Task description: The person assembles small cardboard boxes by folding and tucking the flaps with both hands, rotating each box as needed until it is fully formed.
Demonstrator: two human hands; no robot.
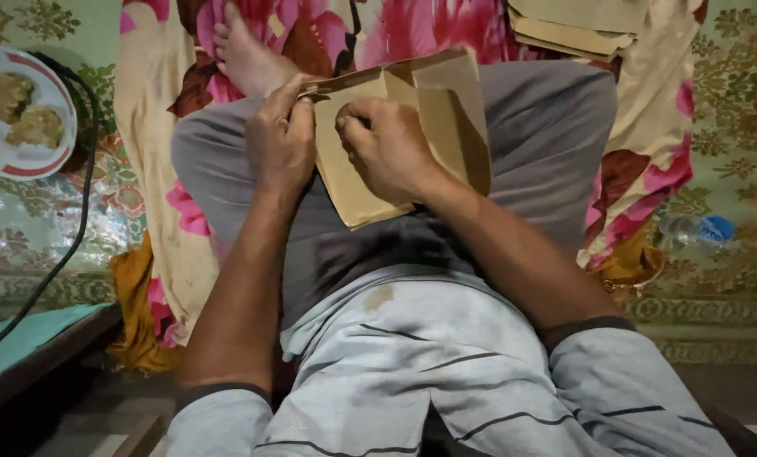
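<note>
One sheet of brown paper, partly folded into an envelope or bag shape, lies across the person's lap on the grey-trousered knee, a little above the picture's centre. The left hand sits at its 9 o'clock edge, grip narrow, thumb and fingers pinching the folded top strip that runs toward 12 o'clock. The right hand rests on the middle of the sheet, fingers curled and knuckles down, pressing the paper flat; whether it pinches a flap beneath I cannot tell. The step in hand looks to be creasing a fold along the upper and left edges, with a side flap at 3 o'clock already turned over. The next move, as I judge it, calls for steady pressure run along the crease while the left hand keeps the edge aligned, since the soft lap gives little backing. Counted: one sheet in work; one stack of similar brown paper pieces at 1 o'clock on the floral cloth, the number in it not clear; one plate with food at 10 o'clock; one black cable beside it; one clear plastic bottle at 3 o'clock; one bare foot at 11 o'clock.
</note>
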